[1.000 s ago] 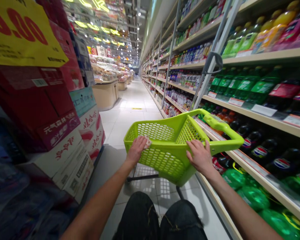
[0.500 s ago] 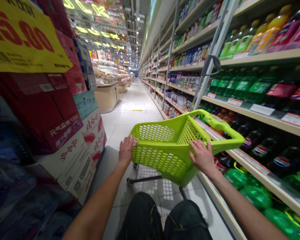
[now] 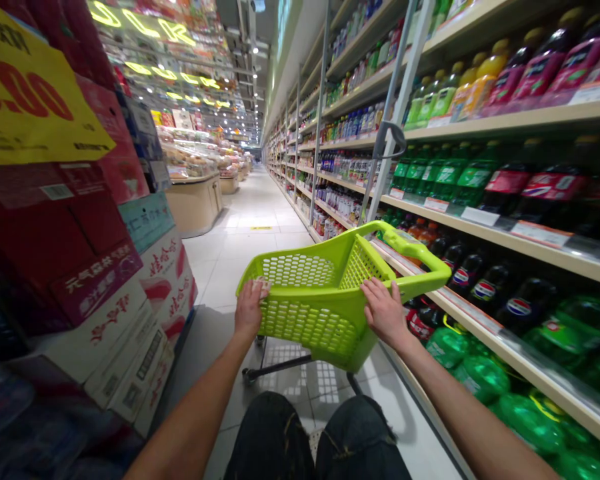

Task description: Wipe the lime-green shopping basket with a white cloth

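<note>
A lime-green shopping cart (image 3: 300, 319) with a perforated basket stands sideways in front of my knees, its handle (image 3: 420, 257) pointing right toward the shelves. At the basket's narrow end, my left hand (image 3: 251, 308) is closed over the near rim. Something small and pale shows by its fingertips, too small to name. Nearer the handle, my right hand (image 3: 384, 311) has its fingers hooked over the same rim, the thumb pointing up. No goods show inside the visible part of the basket.
Shelves of bottled drinks (image 3: 480, 177) line the right side, with large green bottles (image 3: 480, 377) at the bottom. Stacked drink cartons (image 3: 130, 333) and a yellow price sign (image 3: 35, 93) stand at left. A tiled aisle (image 3: 250, 213) runs ahead past a wooden display counter (image 3: 195, 203).
My view has swung slightly right, so the cart, cartons and shelves sit farther left in the picture. Both hands keep their hold on the cart's rim.
</note>
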`<state>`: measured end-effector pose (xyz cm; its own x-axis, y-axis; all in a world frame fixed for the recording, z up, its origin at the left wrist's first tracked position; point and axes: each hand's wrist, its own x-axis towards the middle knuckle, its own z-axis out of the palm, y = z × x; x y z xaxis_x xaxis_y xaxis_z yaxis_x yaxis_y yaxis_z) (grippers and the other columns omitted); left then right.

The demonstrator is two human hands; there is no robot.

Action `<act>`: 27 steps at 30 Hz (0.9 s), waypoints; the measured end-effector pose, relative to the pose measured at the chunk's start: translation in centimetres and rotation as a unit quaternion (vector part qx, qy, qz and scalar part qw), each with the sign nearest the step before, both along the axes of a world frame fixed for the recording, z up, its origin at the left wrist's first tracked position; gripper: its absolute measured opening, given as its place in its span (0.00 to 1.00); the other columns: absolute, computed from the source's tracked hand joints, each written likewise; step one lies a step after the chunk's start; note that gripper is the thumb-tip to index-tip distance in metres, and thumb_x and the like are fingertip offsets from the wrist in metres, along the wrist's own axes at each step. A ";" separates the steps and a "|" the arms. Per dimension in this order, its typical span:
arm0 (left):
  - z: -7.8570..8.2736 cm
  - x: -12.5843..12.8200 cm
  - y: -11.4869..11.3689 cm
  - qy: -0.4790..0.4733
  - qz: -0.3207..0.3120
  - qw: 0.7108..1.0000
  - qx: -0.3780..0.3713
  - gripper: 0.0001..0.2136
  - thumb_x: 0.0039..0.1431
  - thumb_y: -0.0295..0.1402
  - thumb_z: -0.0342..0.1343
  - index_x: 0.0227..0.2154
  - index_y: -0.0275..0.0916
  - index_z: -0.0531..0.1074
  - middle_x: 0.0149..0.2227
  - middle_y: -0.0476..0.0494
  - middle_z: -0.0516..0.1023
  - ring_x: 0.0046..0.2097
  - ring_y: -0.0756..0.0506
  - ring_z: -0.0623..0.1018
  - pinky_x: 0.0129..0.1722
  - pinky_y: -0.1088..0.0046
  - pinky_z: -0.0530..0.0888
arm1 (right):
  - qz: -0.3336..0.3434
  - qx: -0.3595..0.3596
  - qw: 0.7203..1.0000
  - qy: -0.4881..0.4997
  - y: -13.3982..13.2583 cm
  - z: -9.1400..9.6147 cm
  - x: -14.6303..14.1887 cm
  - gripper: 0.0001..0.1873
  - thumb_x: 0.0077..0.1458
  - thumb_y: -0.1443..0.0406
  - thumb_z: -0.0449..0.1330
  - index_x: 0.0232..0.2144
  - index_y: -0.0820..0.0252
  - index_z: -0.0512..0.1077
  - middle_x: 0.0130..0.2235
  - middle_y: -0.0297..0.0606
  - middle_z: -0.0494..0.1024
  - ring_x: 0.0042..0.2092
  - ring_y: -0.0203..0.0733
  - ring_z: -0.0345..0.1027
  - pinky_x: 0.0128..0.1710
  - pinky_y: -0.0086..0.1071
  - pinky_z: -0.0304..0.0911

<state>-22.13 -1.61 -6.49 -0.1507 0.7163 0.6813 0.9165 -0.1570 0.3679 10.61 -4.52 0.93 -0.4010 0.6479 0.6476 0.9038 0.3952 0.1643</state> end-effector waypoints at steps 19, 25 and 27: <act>7.4 22.6 -6.0 -0.313 -0.521 0.765 -0.214 0.23 0.62 0.39 0.30 0.49 0.36 0.64 0.47 0.40 0.72 0.50 0.45 0.70 0.50 0.63 0.67 | 0.020 -0.015 0.914 0.404 -4.4 -2.9 1.3 0.22 0.53 0.62 0.49 0.51 0.62 0.60 0.48 0.46 0.69 0.50 0.45 0.63 0.47 0.38 0.61; 6.2 14.4 -2.3 0.002 -0.193 0.978 -0.080 0.22 0.50 0.31 0.51 0.50 0.37 0.62 0.57 0.36 0.59 0.59 0.38 0.56 0.55 0.48 0.53 | -0.054 0.144 0.943 0.295 -0.6 3.2 8.8 0.24 0.52 0.69 0.46 0.53 0.58 0.60 0.56 0.43 0.60 0.57 0.43 0.52 0.54 0.43 0.53; 5.4 12.6 -1.4 0.050 -0.122 0.981 -0.142 0.27 0.47 0.30 0.53 0.53 0.36 0.58 0.58 0.35 0.57 0.60 0.35 0.53 0.54 0.46 0.54 | -0.065 0.153 0.954 0.247 1.0 3.4 9.4 0.25 0.51 0.72 0.45 0.52 0.58 0.61 0.59 0.41 0.55 0.60 0.42 0.46 0.56 0.45 0.51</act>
